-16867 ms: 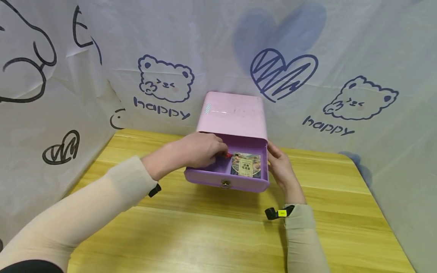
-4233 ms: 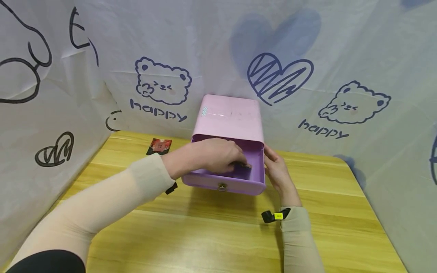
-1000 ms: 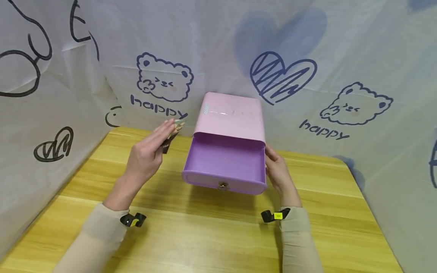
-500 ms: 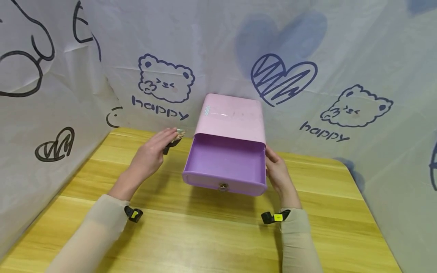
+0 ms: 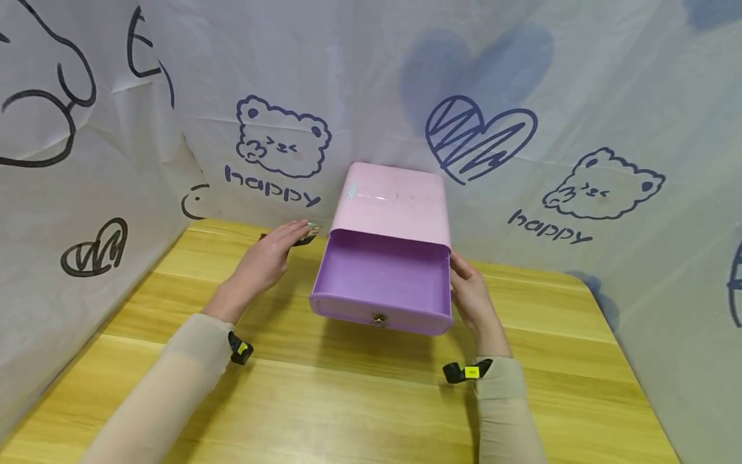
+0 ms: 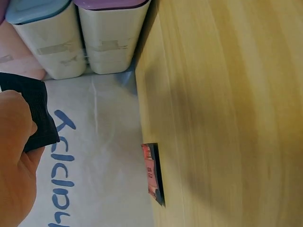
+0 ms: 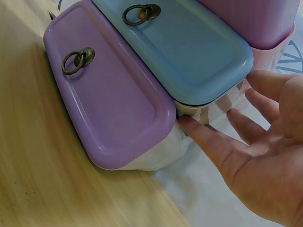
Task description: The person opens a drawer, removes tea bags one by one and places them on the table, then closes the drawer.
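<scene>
My left hand (image 5: 263,261) pinches a tea sachet (image 6: 45,116) above the table, left of the drawer unit. Its dark back fills the left wrist view, while a patterned edge shows in the head view. A red and black sachet (image 6: 151,175) lies on the table below, mostly hidden by the hand in the head view. The pink drawer unit (image 5: 394,196) has its top purple drawer (image 5: 382,274) pulled out, with nothing inside. My right hand (image 5: 476,296) rests against the unit's right side, fingers extended and touching it.
Below the pulled-out drawer, a blue drawer (image 7: 189,52) and a purple drawer (image 7: 109,94) are closed, each with a ring pull. A white printed cloth (image 5: 371,77) hangs behind the unit. The wooden table (image 5: 348,399) stretches toward me.
Earlier the red sachet came out onto the table. The left hand then lifted the other sachet from the drawer, moved left, and has since lowered slightly. The right hand stays put.
</scene>
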`<state>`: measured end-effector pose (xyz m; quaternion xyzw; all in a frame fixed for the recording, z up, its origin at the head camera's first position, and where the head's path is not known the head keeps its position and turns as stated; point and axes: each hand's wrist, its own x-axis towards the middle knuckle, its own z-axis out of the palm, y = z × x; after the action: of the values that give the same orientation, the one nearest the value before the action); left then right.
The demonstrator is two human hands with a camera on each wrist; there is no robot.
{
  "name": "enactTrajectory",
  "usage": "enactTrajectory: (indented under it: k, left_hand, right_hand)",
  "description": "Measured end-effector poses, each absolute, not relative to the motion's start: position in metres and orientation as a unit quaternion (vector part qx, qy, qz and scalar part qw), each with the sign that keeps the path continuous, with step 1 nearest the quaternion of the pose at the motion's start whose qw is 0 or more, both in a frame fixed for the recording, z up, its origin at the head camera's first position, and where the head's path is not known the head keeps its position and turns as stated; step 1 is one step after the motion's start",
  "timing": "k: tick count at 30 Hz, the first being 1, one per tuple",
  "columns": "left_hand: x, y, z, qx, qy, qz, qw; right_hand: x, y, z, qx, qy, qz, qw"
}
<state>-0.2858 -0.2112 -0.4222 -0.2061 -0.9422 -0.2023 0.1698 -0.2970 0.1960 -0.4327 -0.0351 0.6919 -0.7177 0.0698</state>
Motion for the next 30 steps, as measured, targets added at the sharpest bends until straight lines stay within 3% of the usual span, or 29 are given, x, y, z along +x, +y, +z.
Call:
enactTrajectory:
  k: [17,30]
  left_hand:
    - [-0.334,-0.209,-0.440,-0.176,-0.965,-0.175,0.079]
    - [-0.342,-0.210,-0.453,-0.154,-0.973,-0.163,0.052]
  right_hand:
    - [-0.297,0.196,-0.432,-0.024,0.694,-0.716,0.070]
    - [-0.297,0.196,-0.432,-0.031,0.685,-0.724,0.068]
